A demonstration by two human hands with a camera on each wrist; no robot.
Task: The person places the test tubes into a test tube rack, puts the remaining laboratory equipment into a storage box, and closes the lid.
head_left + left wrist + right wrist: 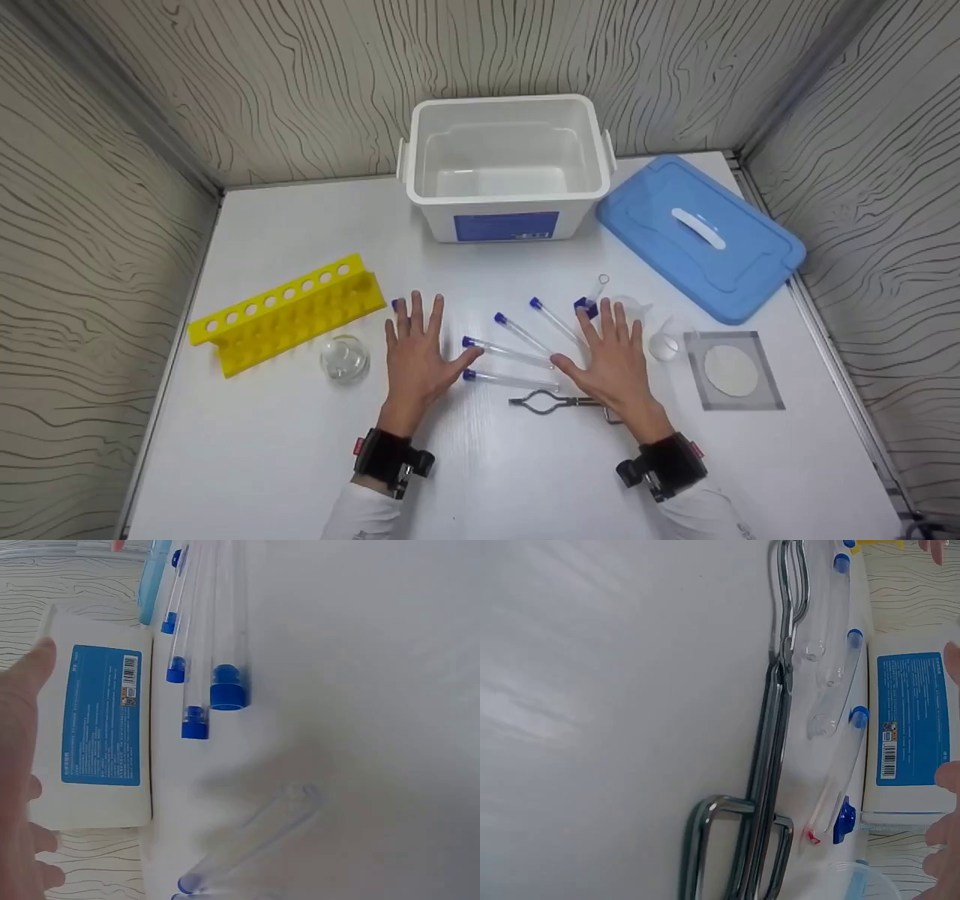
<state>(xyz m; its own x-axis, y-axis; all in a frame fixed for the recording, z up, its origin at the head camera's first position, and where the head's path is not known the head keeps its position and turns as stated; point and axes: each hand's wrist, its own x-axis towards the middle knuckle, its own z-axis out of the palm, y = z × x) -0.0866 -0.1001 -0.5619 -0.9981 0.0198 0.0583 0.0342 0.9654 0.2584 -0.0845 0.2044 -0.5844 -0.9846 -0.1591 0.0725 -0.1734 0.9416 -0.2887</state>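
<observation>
My left hand (pixel 421 360), fingers spread, is over the table with a blue cap (pixel 397 304) showing at its fingertips. Palm down and spread too, my right hand (pixel 616 364) overlaps the handle end of the metal crucible tongs (pixel 544 403). Between the hands lie several clear test tubes (pixel 514 379) with blue caps, slanting across the table. A small clear cylinder with a blue base (pixel 586 307) lies at my right fingertips. In the right wrist view the tongs (pixel 772 720) lie beside the tubes (pixel 836 705). Neither hand holds anything.
A yellow test tube rack (pixel 289 307) and a round glass vessel (pixel 345 358) are at left. At the back stands a white bin (pixel 435 214), its blue lid (pixel 720 277) to the right. A clear cup (pixel 664 346) and a grey square with a white disc (pixel 731 370) lie at right.
</observation>
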